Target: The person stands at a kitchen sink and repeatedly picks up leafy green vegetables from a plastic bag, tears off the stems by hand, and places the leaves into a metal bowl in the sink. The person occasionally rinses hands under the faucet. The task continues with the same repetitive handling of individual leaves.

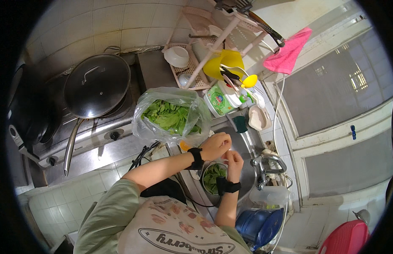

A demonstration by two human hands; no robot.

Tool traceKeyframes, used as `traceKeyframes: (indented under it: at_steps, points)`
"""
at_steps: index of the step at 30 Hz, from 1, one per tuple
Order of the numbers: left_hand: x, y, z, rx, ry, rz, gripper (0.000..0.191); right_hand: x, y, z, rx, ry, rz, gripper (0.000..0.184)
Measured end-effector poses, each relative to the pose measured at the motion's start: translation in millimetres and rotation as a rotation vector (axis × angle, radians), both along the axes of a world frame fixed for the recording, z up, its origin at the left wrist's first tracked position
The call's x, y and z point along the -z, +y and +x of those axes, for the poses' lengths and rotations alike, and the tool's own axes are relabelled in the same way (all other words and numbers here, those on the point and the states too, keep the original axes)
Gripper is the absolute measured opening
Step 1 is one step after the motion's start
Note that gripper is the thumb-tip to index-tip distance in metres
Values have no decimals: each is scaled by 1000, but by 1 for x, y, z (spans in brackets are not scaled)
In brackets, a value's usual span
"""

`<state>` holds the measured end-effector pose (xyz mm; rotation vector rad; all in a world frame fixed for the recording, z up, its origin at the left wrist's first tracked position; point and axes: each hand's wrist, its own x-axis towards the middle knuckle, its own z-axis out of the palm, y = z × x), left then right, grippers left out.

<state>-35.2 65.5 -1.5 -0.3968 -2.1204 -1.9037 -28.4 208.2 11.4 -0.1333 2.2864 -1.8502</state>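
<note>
Above the near part of the metal sink, my left hand and my right hand are close together with fingers bent. Whether a small thing is between the fingers cannot be told. Black bands circle both wrists. Just below the hands, a round metal bowl holds green leaves, partly hidden by my right wrist. An open clear plastic bag full of leafy greens stands on the counter beyond my left hand, beside the sink.
A lidded wok sits on the gas stove at left. A chrome faucet stands right of the hands. Beyond are a green-and-white tub, a dish rack and a scrub sponge. A blue water jug stands near the right arm.
</note>
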Motion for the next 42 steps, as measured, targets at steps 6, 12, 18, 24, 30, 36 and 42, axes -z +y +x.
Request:
traceKeyframes:
  at_steps: [6,12,18,24,30,36,42]
  points:
    - [5,10,5,389,-313,-56,54,20,-17,7,-214,585,315,8]
    - [5,7,11,368,-350,-173,61,15,-18,15,-284,513,341,9]
    - [7,8,12,329,-298,-134,61,19,-15,11,-299,571,380,12]
    - [3,1,16,297,-365,-293,57,30,-18,17,-279,427,273,18]
    - [-14,-66,29,201,-237,-408,44,19,-5,23,-291,25,-46,26]
    - [26,-162,5,-227,-418,-844,36,24,22,29,29,38,-104,33]
    - [88,-141,-21,-348,-526,-1156,40,41,0,37,93,139,-172,26]
